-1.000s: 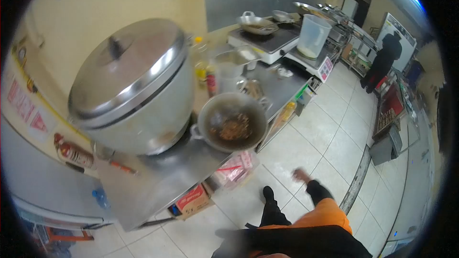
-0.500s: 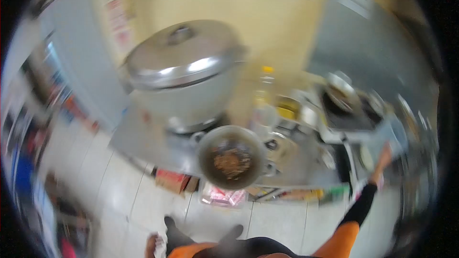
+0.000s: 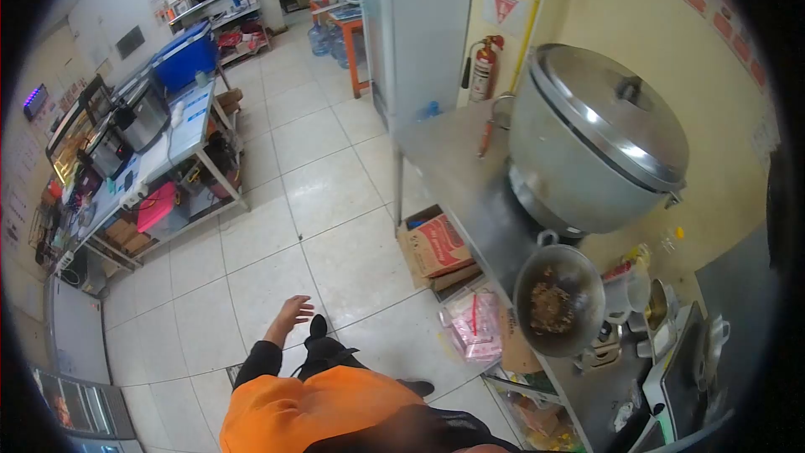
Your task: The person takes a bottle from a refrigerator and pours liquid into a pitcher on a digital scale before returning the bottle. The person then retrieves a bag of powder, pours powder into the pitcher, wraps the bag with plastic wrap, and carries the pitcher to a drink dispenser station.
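Note:
My left hand hangs over the tiled floor at the lower middle of the head view, its fingers apart and nothing held in them. The arm has a black sleeve below an orange top. My right hand is out of view. To the right, a wok with brown cooked bits inside sits at the front edge of a steel counter. Behind it stands a large lidded rice cooker. A translucent pitcher is beside the wok.
Below the counter are a red-and-brown carton and a plastic bin with pink packs. A fire extinguisher stands by the wall. Across the tiled floor, a long table carries pots and a blue cooler.
The view has swung left, bringing the room and long table into sight. My right hand, earlier reaching to a clear container at the right, has left the view. My left hand shows more fully.

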The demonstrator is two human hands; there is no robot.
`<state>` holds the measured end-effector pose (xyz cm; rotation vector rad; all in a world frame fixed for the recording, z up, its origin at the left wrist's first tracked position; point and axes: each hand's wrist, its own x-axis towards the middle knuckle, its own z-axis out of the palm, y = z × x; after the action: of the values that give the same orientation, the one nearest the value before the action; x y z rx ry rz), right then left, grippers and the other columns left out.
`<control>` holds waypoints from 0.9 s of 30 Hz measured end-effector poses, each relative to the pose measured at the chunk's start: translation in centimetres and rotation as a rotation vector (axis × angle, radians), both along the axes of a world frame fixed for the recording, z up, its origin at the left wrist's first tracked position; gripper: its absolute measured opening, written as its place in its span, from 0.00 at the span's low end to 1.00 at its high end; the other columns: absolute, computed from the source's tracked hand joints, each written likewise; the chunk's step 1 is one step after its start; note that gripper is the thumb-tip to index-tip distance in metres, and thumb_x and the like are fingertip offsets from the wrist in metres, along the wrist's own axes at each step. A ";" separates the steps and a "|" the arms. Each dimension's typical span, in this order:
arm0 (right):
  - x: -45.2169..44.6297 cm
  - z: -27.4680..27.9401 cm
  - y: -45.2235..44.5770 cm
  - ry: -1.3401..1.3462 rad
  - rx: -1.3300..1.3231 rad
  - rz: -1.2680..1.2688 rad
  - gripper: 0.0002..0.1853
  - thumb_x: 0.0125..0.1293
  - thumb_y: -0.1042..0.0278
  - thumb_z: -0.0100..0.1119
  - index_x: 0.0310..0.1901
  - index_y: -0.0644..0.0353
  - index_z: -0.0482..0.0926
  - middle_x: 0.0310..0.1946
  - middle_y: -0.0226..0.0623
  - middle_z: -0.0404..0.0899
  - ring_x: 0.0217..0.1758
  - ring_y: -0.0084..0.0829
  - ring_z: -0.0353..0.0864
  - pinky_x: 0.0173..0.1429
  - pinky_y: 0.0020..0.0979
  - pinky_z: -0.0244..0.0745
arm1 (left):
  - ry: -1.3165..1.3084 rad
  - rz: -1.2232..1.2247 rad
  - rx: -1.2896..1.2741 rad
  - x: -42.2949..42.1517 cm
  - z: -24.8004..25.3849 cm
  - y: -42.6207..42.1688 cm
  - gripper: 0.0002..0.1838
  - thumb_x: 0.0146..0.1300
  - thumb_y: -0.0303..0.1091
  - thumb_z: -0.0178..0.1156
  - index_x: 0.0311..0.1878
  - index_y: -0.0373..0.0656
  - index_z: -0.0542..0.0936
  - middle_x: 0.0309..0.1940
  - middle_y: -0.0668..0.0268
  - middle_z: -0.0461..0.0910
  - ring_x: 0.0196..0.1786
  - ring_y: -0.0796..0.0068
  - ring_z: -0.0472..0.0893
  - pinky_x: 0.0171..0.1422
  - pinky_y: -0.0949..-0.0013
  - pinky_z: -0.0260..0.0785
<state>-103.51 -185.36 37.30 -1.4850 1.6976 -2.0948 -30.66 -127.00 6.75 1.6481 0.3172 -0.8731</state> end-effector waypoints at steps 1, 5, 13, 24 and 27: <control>3.7 0.6 1.8 -0.027 -0.009 0.060 0.18 0.69 0.61 0.44 0.56 0.61 0.70 0.41 0.34 0.73 0.40 0.25 0.73 0.49 0.27 0.68 | 0.019 0.015 -0.034 0.9 0.1 0.2 0.19 0.63 0.44 0.49 0.53 0.45 0.72 0.38 0.59 0.78 0.39 0.64 0.80 0.41 0.62 0.72; 20.2 1.6 10.7 -0.176 -0.032 0.360 0.18 0.69 0.60 0.45 0.54 0.61 0.71 0.38 0.33 0.73 0.38 0.25 0.73 0.47 0.27 0.69 | 0.021 -0.077 -0.306 5.4 2.9 2.5 0.17 0.64 0.40 0.47 0.52 0.43 0.74 0.28 0.66 0.74 0.39 0.69 0.79 0.44 0.64 0.72; 56.9 -0.9 30.8 -0.575 0.299 1.149 0.18 0.69 0.57 0.46 0.50 0.63 0.73 0.31 0.30 0.72 0.33 0.23 0.71 0.44 0.27 0.69 | -0.128 -0.633 -0.982 17.3 21.4 11.0 0.28 0.68 0.46 0.46 0.62 0.33 0.65 0.38 0.63 0.77 0.48 0.72 0.74 0.59 0.68 0.61; 111.0 -8.7 49.0 0.490 0.753 1.967 0.13 0.69 0.67 0.46 0.49 0.64 0.74 0.41 0.33 0.77 0.48 0.24 0.72 0.57 0.27 0.64 | -0.082 -0.353 -0.816 46.0 20.9 7.8 0.30 0.68 0.53 0.43 0.66 0.43 0.61 0.64 0.64 0.62 0.64 0.76 0.62 0.64 0.69 0.55; 123.2 -13.3 51.9 0.396 0.744 2.108 0.15 0.68 0.70 0.48 0.54 0.65 0.70 0.50 0.36 0.74 0.55 0.25 0.70 0.60 0.27 0.63 | 0.152 -0.030 -0.715 58.4 16.7 6.7 0.26 0.68 0.52 0.45 0.58 0.39 0.70 0.59 0.64 0.69 0.61 0.76 0.66 0.63 0.72 0.56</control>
<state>19.69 -133.42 24.01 -1.7446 0.0771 -0.0463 27.71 -120.25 23.46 0.9285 0.0630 -0.9909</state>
